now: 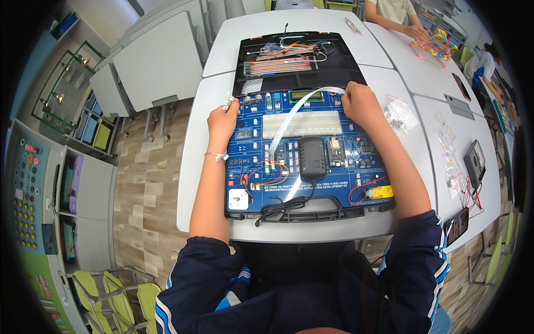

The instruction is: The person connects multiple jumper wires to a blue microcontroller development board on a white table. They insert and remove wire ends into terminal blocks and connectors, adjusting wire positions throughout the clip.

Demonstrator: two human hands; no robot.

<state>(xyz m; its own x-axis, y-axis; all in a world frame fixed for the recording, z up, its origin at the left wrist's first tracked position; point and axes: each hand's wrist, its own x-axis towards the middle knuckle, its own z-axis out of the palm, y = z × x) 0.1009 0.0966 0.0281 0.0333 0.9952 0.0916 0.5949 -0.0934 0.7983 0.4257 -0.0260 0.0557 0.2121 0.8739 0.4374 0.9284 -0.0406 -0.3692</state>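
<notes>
In front of me lies an open black case with a blue electronics training board. My right hand is closed at the board's upper right corner, pinching the end of a white flat strip. This strip arcs left and down over the white breadboard. At the upper left edge, my left hand is closed beside a small white tangled piece, whose kind I cannot make out. A black power adapter rests on the board, its coiled cable at the front edge.
The case lid holds ribbon jumper wires. A stepper motor and yellow geared motor occupy the front corners. Clear bags, a black meter and a phone lie rightward. Another person's hands touch a colourful frame.
</notes>
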